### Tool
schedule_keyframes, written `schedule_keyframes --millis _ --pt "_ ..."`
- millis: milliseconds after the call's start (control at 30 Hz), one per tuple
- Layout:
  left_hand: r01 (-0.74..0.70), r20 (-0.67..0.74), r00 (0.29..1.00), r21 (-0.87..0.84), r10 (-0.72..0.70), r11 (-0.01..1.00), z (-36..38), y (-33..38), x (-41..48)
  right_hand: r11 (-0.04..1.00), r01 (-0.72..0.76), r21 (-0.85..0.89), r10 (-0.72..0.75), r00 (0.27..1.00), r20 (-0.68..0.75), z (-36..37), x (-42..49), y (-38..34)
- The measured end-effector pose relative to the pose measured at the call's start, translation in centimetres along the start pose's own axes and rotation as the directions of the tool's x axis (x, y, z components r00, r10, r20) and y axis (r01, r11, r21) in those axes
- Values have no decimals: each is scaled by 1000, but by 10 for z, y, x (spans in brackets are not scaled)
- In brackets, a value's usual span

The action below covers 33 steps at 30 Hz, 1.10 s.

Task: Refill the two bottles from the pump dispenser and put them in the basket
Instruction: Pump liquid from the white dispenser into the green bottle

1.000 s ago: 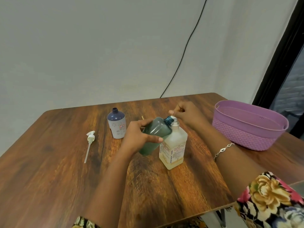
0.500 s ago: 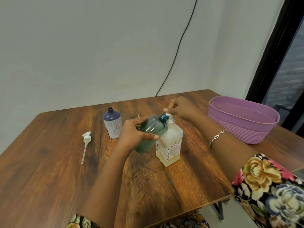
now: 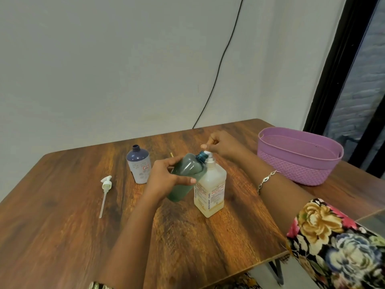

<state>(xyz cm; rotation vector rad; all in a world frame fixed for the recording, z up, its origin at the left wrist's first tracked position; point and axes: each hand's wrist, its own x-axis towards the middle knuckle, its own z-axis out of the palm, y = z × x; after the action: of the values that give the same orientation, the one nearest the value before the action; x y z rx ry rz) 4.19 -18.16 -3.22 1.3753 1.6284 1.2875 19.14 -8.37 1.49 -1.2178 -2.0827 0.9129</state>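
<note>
Your left hand (image 3: 166, 181) wraps fingers and thumb round the green bottle (image 3: 187, 172). It holds the bottle tilted, with the open neck up against the white nozzle of the dispenser (image 3: 210, 190). Your right hand (image 3: 226, 144) sits over the pump head with its fingers curled. They seem to grip the head, though it is mostly hidden beneath them. The dispenser stands upright in the middle of the table (image 3: 62, 236), and "BIOCHEK CHG" runs up the side of its label. The red print on its front is too small to read. The blue bottle (image 3: 138, 165) stands uncapped just left of your left hand. It carries a small red-bordered sticker whose writing is illegible. A loose pump (image 3: 105, 189) lies flat farther left. The basket (image 3: 300, 165) sits at the right, well apart from both bottles.
</note>
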Motion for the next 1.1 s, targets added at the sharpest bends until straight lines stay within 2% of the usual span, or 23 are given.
schedule_keyframes --millis 333,600,700,1100 --pt "-9 -6 1000 15 9 1000 -2 8 1 998 -13 62 14 1000 -23 -3 -2 -4" --pt "-2 -23 1000 -3 2 1000 -1 9 -7 1000 -4 11 5 997 -80 -1 -7 -12" --pt "-19 -28 999 18 19 1000 -2 15 -5 999 -8 32 9 999 -42 -11 -9 -18" --pt "-1 -19 1000 -33 0 999 2 10 -6 982 -63 177 73 996 -51 -2 -7 -13"
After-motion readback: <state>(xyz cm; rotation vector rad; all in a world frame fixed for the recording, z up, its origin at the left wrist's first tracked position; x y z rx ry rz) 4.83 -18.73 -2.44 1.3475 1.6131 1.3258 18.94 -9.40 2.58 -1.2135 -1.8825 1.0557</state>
